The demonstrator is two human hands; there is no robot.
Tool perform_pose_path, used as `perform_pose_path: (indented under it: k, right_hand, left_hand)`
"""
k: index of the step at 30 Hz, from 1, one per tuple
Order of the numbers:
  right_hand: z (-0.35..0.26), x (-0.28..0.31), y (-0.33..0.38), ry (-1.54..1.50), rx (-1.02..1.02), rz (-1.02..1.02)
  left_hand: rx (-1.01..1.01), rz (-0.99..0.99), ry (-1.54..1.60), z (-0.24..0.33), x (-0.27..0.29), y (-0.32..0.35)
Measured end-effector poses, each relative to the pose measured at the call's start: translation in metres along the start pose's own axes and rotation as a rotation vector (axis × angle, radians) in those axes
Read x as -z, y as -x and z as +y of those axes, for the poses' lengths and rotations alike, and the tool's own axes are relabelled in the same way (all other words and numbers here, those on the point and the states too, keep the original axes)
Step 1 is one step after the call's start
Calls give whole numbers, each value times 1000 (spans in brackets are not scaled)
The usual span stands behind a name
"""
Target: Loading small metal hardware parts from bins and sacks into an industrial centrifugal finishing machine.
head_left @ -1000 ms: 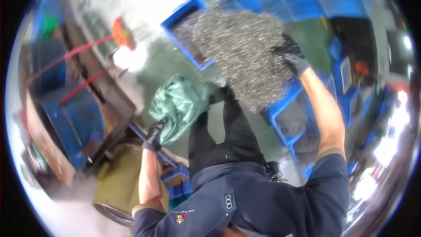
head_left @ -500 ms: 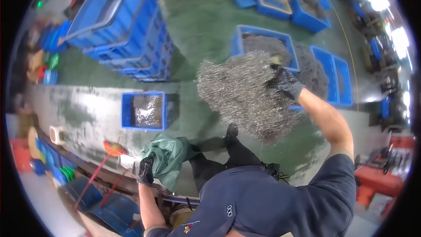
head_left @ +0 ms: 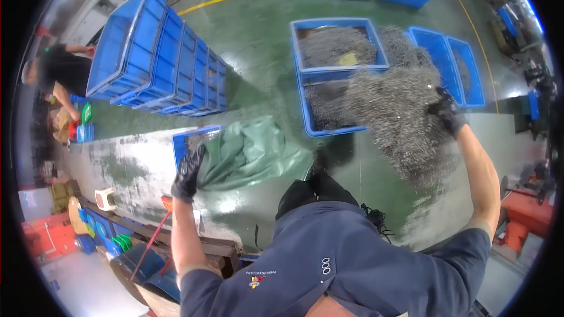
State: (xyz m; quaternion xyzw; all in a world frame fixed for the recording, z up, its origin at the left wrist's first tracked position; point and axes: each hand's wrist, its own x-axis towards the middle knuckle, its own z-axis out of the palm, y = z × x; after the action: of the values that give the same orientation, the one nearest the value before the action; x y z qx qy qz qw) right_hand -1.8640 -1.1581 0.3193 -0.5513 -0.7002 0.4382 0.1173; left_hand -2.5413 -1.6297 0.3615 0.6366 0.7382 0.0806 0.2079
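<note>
Since the earlier frame, the green sheet (head_left: 252,152) has spread wider and the bristly silver mass (head_left: 405,120) sits farther right in view. The mass, tangled and metallic-looking, hangs at right, its edge gripped by the gloved right hand (head_left: 447,113); the gloved left hand (head_left: 188,173) clutches the smooth, creased sheet's left edge. The step looks like carrying both; the next move calls for a firm right grip. Beyond are a rectangular blue crate (head_left: 338,133) and, far left, stacked ribbed plastic crates (head_left: 170,53).
</note>
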Motion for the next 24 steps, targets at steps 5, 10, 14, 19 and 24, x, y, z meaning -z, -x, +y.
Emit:
perform_pose_path:
  k: [5,10,14,19,24]
  right_hand:
    - [16,51,32,-46,-18,57]
    - [22,92,21,-284,-96,-103]
    - [106,142,-2,-341,28,-155]
    - [139,191,-34,-150,111,-177]
    - [165,262,-51,-93,99,-213]
  left_hand:
    - [-231,92,-204,91,57,-81]
    - [-350,-108,-103,168,31,-122]
    - [-411,-203,-532,245,-14,-138]
    - [-287,-170,-375,351,-44,-167]
    - [-159,-186,-13,409,-74,-189]
